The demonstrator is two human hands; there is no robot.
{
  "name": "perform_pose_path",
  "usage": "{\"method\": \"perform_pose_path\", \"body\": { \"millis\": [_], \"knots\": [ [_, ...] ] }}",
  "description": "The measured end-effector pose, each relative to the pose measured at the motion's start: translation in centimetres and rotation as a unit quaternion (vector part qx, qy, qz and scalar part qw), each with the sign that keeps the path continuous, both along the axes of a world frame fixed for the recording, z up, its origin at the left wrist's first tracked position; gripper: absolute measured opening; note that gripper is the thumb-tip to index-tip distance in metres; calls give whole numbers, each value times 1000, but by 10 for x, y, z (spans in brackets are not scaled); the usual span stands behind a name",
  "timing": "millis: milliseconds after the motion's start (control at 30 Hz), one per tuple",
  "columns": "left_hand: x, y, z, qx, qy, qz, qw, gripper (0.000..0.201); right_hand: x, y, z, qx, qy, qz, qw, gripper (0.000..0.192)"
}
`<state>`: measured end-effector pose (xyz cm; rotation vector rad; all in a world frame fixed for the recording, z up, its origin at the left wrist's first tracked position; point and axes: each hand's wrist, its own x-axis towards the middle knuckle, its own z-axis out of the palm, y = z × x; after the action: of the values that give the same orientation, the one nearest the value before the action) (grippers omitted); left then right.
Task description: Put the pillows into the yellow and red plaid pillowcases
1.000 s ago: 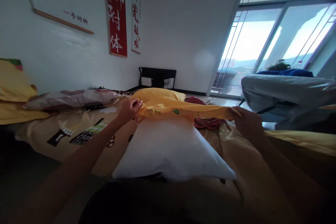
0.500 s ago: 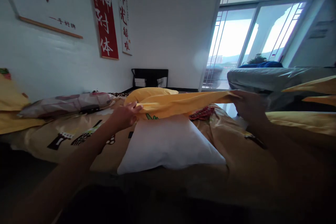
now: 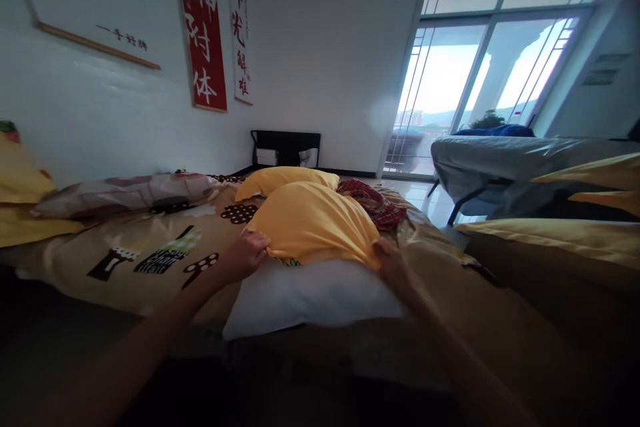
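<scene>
A white pillow (image 3: 320, 297) lies on the bed in front of me. A yellow pillowcase (image 3: 313, 223) covers its far half, puffed up over it. My left hand (image 3: 245, 255) grips the pillowcase's open edge at the left side of the pillow. My right hand (image 3: 393, 265) grips the same edge at the right side. Both arms reach forward from the bottom of the view.
The bed carries a yellow patterned quilt (image 3: 150, 257), a second yellow pillow (image 3: 285, 180), a flowered pillow (image 3: 125, 192) and a red plaid cloth (image 3: 375, 203). A grey covered cot (image 3: 505, 157) stands at the right by the glass doors (image 3: 450, 90). Scrolls hang on the left wall.
The pillowcase was stretched wide above the pillow's far end; now both hands have come closer together and toward me, and the case covers the pillow's far half.
</scene>
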<state>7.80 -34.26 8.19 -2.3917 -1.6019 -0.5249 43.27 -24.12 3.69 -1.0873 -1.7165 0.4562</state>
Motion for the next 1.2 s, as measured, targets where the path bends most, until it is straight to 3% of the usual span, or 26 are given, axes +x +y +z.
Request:
{"method": "perform_pose_path", "body": {
  "millis": [100,167,267,367,467,600,733,800,867,967,1033,1100,1133,1167,1200],
  "knots": [
    [-6,-1,-1,-44,-18,-1,999,26,-21,-6,-24,4,-71,11,997,30],
    [-7,-9,5,-74,-25,-11,997,27,-19,-9,-26,12,-99,9,995,25],
    [-5,-27,20,-120,-38,-8,992,33,-1,-11,-7,25,-114,-9,993,30],
    [-1,-42,28,-139,-26,28,990,60,21,-13,24,37,-111,-32,993,40],
    [-1,-45,27,-106,4,51,993,46,41,-16,53,38,-114,-28,992,51],
    [-6,-45,31,-35,30,9,999,19,63,-22,79,8,-186,61,981,61],
    [-7,-60,51,85,127,-7,988,18,81,-32,88,42,-260,83,961,52],
    [-1,-74,59,100,156,10,983,18,88,-41,86,16,-321,80,944,41],
    [9,-89,62,48,158,58,984,17,90,-52,80,-22,-368,89,925,33],
    [21,-99,60,-111,133,81,982,19,84,-64,75,-54,-401,113,907,29],
    [22,-90,61,-185,104,27,977,21,74,-60,82,-121,-429,166,880,34],
    [14,-66,68,-178,50,-15,983,19,64,-44,98,-192,-414,230,860,40],
    [8,-49,74,-141,11,-7,990,17,60,-32,109,-195,-374,237,875,42],
    [0,-32,81,-72,-40,49,995,16,57,-18,119,-169,-317,222,906,43],
    [-7,-14,87,32,-99,147,984,20,54,-3,128,-112,-240,169,949,44]
  ]
}}
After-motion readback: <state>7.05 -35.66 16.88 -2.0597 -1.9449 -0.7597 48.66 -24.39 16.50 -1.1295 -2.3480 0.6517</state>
